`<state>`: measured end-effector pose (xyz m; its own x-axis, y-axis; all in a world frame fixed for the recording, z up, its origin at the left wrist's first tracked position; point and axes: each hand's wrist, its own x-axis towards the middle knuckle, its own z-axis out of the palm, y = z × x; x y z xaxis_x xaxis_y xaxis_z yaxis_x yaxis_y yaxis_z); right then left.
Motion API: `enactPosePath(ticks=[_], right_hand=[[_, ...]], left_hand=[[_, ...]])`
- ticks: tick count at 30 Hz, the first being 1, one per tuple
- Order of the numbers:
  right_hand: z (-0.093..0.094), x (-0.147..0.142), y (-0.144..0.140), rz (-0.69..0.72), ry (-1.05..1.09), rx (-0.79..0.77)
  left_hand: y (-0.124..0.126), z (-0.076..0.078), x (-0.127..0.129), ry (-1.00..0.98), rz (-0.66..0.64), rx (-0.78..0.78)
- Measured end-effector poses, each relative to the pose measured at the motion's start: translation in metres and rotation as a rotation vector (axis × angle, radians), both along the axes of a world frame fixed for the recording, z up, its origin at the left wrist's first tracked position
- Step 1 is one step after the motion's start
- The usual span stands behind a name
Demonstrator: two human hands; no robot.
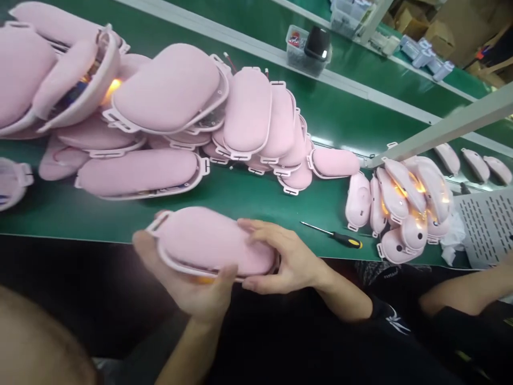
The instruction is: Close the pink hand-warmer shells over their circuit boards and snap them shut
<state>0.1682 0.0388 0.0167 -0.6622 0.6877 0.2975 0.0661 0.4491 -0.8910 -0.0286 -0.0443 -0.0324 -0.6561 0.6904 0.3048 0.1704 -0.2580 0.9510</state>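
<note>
Left hand: the left hand cups the near end and underside of a pink padded shell, thumb curled up over the lower rim — closed on it, carrying its weight.
Right hand: the right hand wraps the far end of the same shell, fingers lying across the soft top, so both hands clamp it between them.
Held shell: level, padded side up, held just off the near edge of the green belt and above the dark lap; an orange glow shows at its lower rim, by the left thumb. Held lengthwise at both ends, likely so the rim stays free to view.
Big pile: many like shells lie overlapping on the belt beyond the hands, mostly padded side up, their white tabs sticking out; one tipped at far left glows orange inside.
Small pile: a second heap sits on the belt to the right, leaning on one another, several lit orange.
Screwdriver: a black-and-yellow handled screwdriver lies flat on the belt between the right hand and the small pile, touching neither.
Clear tub: a small plastic tub stands on the far belt with a black object resting on its rim and something red inside — contents otherwise too small to tell.
Neighbour: another person's forearm shows at the right edge, apart from the held shell.
</note>
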Motion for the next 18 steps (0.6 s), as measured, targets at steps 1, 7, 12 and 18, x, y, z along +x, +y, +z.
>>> enactPosePath(ticks=[1,7,12,18], right_hand=[[0.000,-0.001,0.000,0.027,-0.025,-0.041],[-0.014,-0.009,0.005,0.160,0.008,-0.036],[-0.011,0.005,0.016,0.179,0.046,-0.110],[-0.008,0.007,0.014,0.212,0.006,-0.101]], left_hand=[[0.002,0.003,0.010,-0.005,-0.015,0.015],[0.013,0.015,0.037,-0.344,-0.244,0.051],[0.017,0.025,0.034,-0.635,-0.293,0.046],[0.012,0.030,0.031,-0.579,-0.280,-0.037]])
